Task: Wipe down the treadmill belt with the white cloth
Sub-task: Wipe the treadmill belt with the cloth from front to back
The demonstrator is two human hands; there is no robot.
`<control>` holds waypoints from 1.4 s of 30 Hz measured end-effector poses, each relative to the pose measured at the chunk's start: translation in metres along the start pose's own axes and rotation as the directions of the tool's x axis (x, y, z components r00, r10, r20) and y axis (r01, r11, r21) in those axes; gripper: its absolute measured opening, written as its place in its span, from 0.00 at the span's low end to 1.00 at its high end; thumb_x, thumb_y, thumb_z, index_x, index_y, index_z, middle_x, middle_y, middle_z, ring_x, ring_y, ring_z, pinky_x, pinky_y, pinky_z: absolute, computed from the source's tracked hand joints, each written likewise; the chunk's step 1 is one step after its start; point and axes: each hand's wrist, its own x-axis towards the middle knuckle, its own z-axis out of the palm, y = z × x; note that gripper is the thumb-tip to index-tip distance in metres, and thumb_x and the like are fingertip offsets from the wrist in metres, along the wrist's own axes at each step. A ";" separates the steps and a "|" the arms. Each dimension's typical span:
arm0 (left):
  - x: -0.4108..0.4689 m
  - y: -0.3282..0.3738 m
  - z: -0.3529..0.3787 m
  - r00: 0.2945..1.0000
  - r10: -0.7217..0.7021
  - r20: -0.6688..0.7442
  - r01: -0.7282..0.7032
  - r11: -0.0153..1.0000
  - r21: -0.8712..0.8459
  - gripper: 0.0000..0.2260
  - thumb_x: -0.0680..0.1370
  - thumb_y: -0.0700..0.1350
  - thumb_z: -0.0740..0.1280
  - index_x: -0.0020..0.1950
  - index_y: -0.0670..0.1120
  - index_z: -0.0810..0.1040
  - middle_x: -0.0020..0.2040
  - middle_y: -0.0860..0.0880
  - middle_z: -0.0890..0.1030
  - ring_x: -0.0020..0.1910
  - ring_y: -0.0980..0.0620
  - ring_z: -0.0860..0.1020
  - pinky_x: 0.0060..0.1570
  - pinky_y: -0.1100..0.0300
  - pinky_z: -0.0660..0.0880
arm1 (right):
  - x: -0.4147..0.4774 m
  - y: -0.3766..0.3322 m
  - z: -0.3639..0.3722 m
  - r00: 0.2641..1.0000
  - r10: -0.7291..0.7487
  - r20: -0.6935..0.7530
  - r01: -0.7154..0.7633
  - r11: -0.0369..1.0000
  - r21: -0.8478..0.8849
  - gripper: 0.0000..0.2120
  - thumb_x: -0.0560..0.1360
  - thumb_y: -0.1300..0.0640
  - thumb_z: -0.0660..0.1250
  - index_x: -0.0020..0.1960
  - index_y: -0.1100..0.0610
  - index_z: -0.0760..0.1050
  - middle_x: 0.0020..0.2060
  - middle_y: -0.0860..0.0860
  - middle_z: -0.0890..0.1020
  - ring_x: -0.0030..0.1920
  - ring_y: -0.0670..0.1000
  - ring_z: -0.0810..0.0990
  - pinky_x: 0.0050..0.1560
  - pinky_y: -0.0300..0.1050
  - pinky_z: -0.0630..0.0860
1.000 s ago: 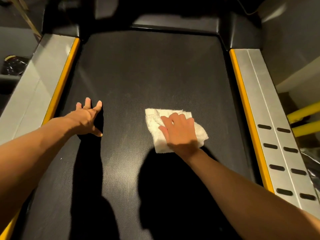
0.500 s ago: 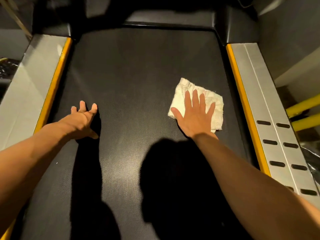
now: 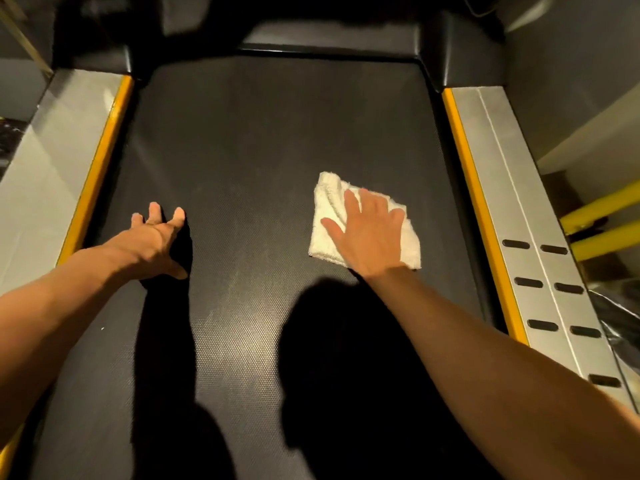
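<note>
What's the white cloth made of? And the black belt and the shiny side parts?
White cloth: looks like soft terry cotton, fuzzy with nubbly edges. Treadmill belt: probably rubber, matte black with a fine dotted texture. Right side rail: seems brushed metal, silvery and catching light, with dark slots.

Outboard of the fingers of the right hand (image 3: 372, 237) runs a silver slotted side rail (image 3: 509, 188) with a yellow edge strip (image 3: 479, 202). Further outboard are two yellow bars (image 3: 606, 240) and a grey wall (image 3: 571, 64). Outboard of the left hand (image 3: 156, 244) fingers runs a plain silver rail (image 3: 45, 188). Beyond the fingertips sits a black motor hood (image 3: 460, 57). Lighting is warm and hard.
</note>
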 end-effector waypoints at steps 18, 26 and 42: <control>-0.004 0.003 -0.001 0.999 0.011 -0.036 -0.013 0.998 -0.063 0.49 0.70 0.46 0.76 0.79 0.55 0.46 0.77 0.40 0.43 0.76 0.33 0.46 0.70 0.39 0.61 | -0.022 -0.028 0.002 0.944 -0.183 -0.275 0.207 0.976 0.062 0.15 0.76 0.54 0.64 0.62 0.48 0.72 0.45 0.54 0.75 0.40 0.57 0.73 0.39 0.52 0.70; -0.003 0.002 0.013 0.994 0.006 -0.112 -0.017 0.995 -0.098 0.43 0.72 0.49 0.70 0.79 0.56 0.46 0.77 0.41 0.44 0.75 0.33 0.46 0.72 0.36 0.52 | 0.010 0.024 -0.011 0.967 0.100 -0.236 -0.022 0.950 0.310 0.13 0.76 0.56 0.64 0.60 0.53 0.73 0.54 0.57 0.73 0.49 0.61 0.72 0.46 0.56 0.72; -0.005 0.002 0.036 0.967 0.051 -0.252 -0.053 0.999 -0.001 0.47 0.66 0.76 0.46 0.79 0.52 0.44 0.78 0.38 0.43 0.75 0.32 0.45 0.70 0.34 0.51 | 0.021 0.038 -0.010 0.944 0.086 -0.319 0.047 0.921 0.386 0.13 0.72 0.58 0.66 0.55 0.49 0.80 0.49 0.56 0.76 0.43 0.61 0.73 0.46 0.57 0.72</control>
